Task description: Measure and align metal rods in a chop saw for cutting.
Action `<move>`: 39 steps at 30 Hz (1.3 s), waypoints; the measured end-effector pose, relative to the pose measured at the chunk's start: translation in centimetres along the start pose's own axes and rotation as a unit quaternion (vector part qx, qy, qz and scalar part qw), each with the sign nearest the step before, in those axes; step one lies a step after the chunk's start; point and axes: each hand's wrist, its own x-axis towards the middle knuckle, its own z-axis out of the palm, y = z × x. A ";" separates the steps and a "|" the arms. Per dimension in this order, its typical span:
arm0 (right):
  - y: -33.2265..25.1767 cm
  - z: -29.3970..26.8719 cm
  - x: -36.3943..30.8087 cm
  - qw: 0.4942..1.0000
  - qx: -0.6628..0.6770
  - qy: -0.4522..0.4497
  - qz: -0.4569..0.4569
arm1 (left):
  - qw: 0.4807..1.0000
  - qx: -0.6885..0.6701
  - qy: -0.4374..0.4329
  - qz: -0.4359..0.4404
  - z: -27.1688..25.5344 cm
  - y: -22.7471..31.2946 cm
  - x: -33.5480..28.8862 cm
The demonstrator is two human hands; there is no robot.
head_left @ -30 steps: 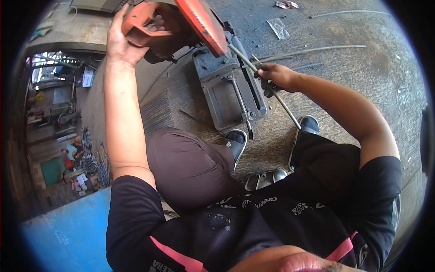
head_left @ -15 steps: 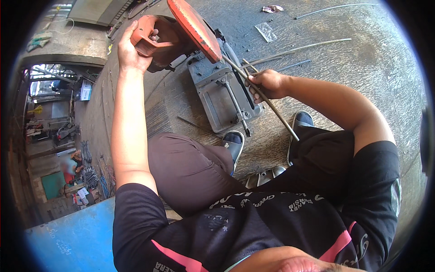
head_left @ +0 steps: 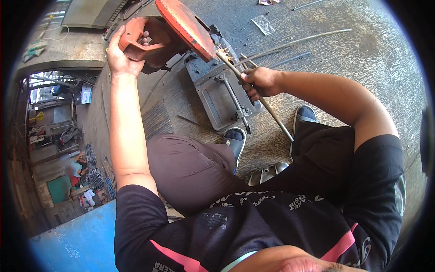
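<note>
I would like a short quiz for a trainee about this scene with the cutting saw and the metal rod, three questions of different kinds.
1. True or false: the left hand grips the orange handle of the chop saw.
2. What does the right hand hold?
A. a hammer
B. a thin metal rod
C. a paint brush
3. Fill in: the saw's grey base rests on the ______ floor, where loose rods lie beyond it.

Key
1. True
2. B
3. concrete
</note>
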 end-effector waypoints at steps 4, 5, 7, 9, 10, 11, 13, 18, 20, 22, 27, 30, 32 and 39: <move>0.0 -0.1 0.4 1.000 0.001 0.018 0.001 | 1.000 -0.005 -0.010 -0.007 -0.2 -0.1 0.0; 0.0 -0.1 0.4 1.000 -0.002 0.027 0.001 | 1.000 -0.005 -0.010 -0.008 -0.2 -0.1 0.0; 0.1 0.0 0.5 1.000 0.002 0.025 0.005 | 1.000 0.002 0.007 -0.002 -0.1 -0.1 0.0; 0.2 0.0 0.6 1.000 0.001 0.028 0.007 | 1.000 -0.007 0.009 0.001 0.1 -0.2 -0.1; 0.1 -0.1 0.7 1.000 -0.004 0.024 0.006 | 1.000 -0.016 0.000 0.012 0.2 -0.3 -0.1; 0.1 -0.1 0.7 1.000 -0.010 0.020 0.005 | 1.000 -0.012 0.021 0.006 0.2 -0.2 -0.1; 0.1 -0.1 0.8 0.999 -0.012 0.029 0.005 | 1.000 -0.012 -0.015 -0.004 0.1 0.0 -0.2; 0.2 -0.1 1.0 0.999 -0.023 0.031 0.003 | 1.000 -0.018 -0.003 -0.003 -0.1 -0.1 0.0; 0.2 -0.1 0.9 0.998 -0.036 0.044 -0.001 | 1.000 -0.019 -0.007 -0.005 -0.2 -0.2 0.0; 0.2 0.0 0.8 0.998 -0.040 0.038 0.001 | 1.000 -0.016 -0.001 0.003 -0.2 -0.2 0.0; 0.2 0.4 0.6 0.996 -0.063 0.055 -0.003 | 1.000 -0.020 -0.002 -0.007 -0.1 -0.1 0.0; 0.2 0.4 0.7 0.995 -0.080 0.061 -0.009 | 1.000 -0.019 0.003 -0.006 0.3 0.0 -0.2; 0.2 0.4 0.9 0.993 -0.089 0.080 -0.007 | 1.000 -0.015 0.008 -0.004 0.7 -0.1 -0.4; 0.3 0.2 0.8 0.989 -0.114 0.087 -0.016 | 1.000 -0.004 0.004 0.009 1.1 0.1 -0.7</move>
